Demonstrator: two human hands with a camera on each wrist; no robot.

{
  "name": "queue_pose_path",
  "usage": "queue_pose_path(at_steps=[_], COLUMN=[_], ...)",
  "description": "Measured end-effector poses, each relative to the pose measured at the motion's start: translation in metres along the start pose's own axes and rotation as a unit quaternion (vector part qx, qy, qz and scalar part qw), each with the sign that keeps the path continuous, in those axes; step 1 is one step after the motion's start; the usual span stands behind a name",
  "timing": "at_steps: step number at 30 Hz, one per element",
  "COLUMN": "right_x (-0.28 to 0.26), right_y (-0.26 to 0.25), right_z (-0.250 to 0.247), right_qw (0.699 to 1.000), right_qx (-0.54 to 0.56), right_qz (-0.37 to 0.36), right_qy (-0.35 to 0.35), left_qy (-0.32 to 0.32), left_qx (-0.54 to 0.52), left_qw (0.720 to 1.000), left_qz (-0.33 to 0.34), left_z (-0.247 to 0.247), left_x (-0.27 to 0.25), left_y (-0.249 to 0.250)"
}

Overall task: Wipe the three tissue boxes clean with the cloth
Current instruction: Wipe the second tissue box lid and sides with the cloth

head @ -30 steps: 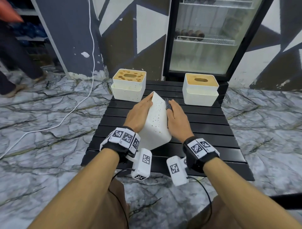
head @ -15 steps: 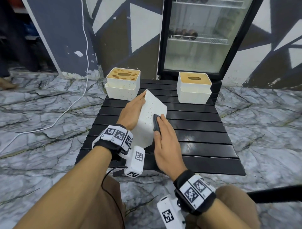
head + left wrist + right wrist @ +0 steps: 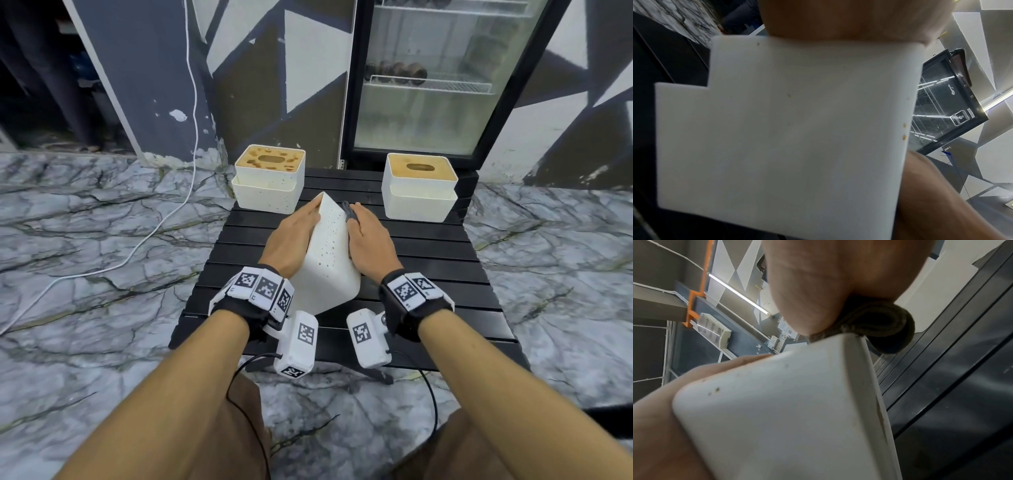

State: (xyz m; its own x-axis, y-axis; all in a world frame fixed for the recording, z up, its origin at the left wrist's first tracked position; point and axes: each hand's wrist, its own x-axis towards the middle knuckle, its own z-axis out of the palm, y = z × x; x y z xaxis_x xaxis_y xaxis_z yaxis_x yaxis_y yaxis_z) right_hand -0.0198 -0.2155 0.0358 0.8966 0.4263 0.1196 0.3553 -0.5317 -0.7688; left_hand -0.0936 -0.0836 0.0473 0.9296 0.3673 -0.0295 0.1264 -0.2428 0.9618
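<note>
Three tissue boxes on my black slatted table [image 3: 428,260], all white. One tipped box [image 3: 329,253], speckled with brown spots, tilted on edge at table centre between my hands. Two upright boxes at far edge: left box [image 3: 270,181] with stained tan top, right box [image 3: 419,186] with cleaner tan top. My left hand [image 3: 291,240] flat against tipped box's left face, fingers straight, bracing. My right hand [image 3: 368,236] presses one dark cloth [image 3: 348,209] onto box's upper right edge; fingers over cloth, whether curled I cannot tell. One glass-door fridge [image 3: 435,75] behind table.
</note>
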Motion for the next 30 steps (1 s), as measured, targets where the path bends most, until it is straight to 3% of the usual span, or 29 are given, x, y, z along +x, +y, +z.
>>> queue_pose_path(at_steps=[7,17,23,30], right_x=[-0.037,-0.115,-0.12,-0.099], right_y=[0.0,-0.008,-0.004,-0.015], right_z=[-0.001,0.021,0.036,0.026], right_qw=[1.0,0.99,0.981,0.983], right_qx=[-0.002,0.009,-0.009,-0.044], right_qz=[-0.026,-0.131,-0.171,-0.169], right_qy=[0.005,0.048,0.086,0.053], left_qy=[0.022,0.045,0.048,0.063], left_qx=[0.017,0.011,0.035,0.036], left_qw=[1.0,0.999,0.998,0.996], left_qz=[0.01,0.02,0.036,0.052], left_z=[0.004,0.009,0.01,0.002], left_x=[-0.003,-0.008,-0.009,-0.008], left_y=[0.0,0.0,0.0,-0.001])
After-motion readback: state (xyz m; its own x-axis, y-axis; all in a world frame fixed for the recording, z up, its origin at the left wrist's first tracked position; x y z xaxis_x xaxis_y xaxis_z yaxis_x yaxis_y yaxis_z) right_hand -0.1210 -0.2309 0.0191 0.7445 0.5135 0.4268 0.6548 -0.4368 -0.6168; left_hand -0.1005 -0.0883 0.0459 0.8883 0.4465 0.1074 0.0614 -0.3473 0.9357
